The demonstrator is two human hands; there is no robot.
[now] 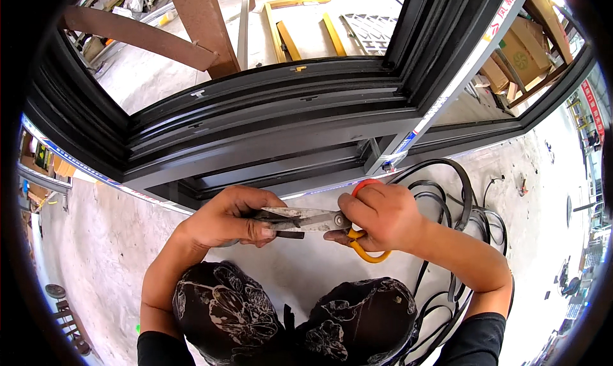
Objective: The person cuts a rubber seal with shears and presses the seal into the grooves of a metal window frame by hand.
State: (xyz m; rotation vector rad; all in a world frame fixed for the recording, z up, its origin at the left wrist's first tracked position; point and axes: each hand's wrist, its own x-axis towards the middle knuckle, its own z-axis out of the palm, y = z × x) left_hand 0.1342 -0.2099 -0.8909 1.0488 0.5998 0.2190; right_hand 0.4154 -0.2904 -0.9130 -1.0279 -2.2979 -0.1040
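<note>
My right hand [391,214] is closed round the handles of a pair of scissors [319,221], one loop red-orange and the other yellow. The blades point left and reach to the fingers of my left hand [227,219]. That hand pinches a short end of black rubber strip [291,235], which lies between and under the slightly parted blades. Part of the strip is hidden by my left fingers. Just beyond my hands a large dark grey window frame [255,139] stands on the floor.
A long black rubber strip [465,184] lies in loose loops on the concrete floor [115,238] to my right. Yellow frame pieces [332,35] rest on the floor beyond the window frame. A brown metal beam [207,28] rises at the far left, and cardboard boxes [523,50] stand far right.
</note>
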